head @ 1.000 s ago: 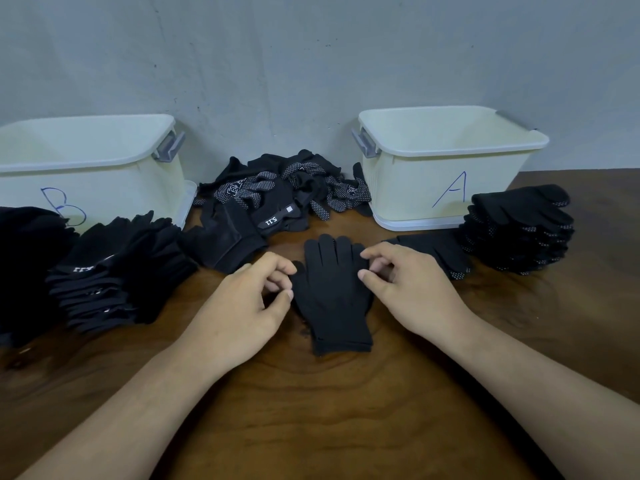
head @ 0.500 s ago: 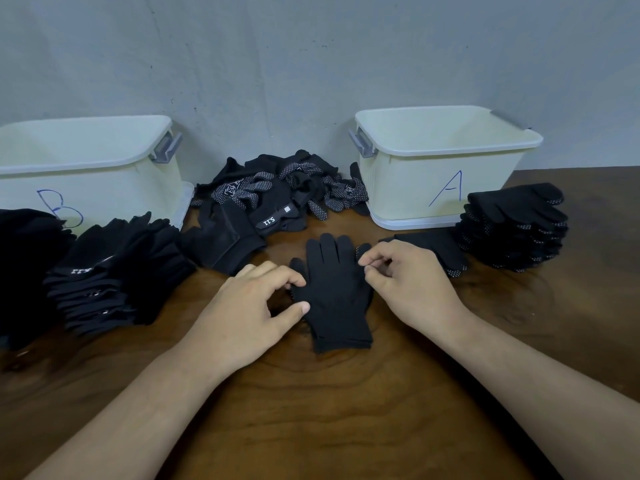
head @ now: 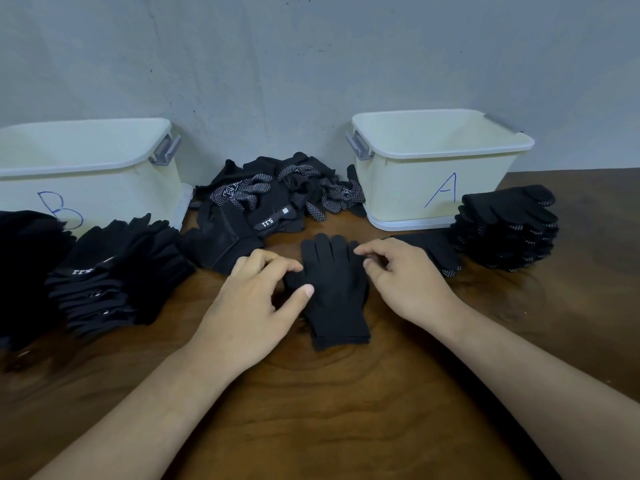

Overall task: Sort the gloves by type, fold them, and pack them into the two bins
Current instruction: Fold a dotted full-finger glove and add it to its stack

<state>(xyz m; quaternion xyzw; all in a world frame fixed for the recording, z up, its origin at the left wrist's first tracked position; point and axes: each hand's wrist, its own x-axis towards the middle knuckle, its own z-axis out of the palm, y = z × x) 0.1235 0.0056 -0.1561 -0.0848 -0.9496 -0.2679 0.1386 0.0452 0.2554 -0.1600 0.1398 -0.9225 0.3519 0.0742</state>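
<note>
1. While flat on the surface [head: 329,410], squaring the glove [head: 334,292] for folding: left hand [head: 249,313] thumb on one edge, grip unclear; right hand [head: 408,285] pinching the other.
2. Next, likely: fold cuff to fingertips, layers aligned.

A black glove [head: 334,292] lies flat on a wooden table [head: 329,410], fingers toward the gray wall [head: 277,64], as the left hand [head: 249,306] pinches its left edge and the right hand [head: 405,285] its right. Behind, a loose pile [head: 277,192] of gloves sits between 2 cream bins, bin B [head: 104,188] at left and bin A [head: 415,188] at right. A left stack [head: 114,271] fronts bin B; a right stack [head: 509,226] sits beside bin A.
</note>
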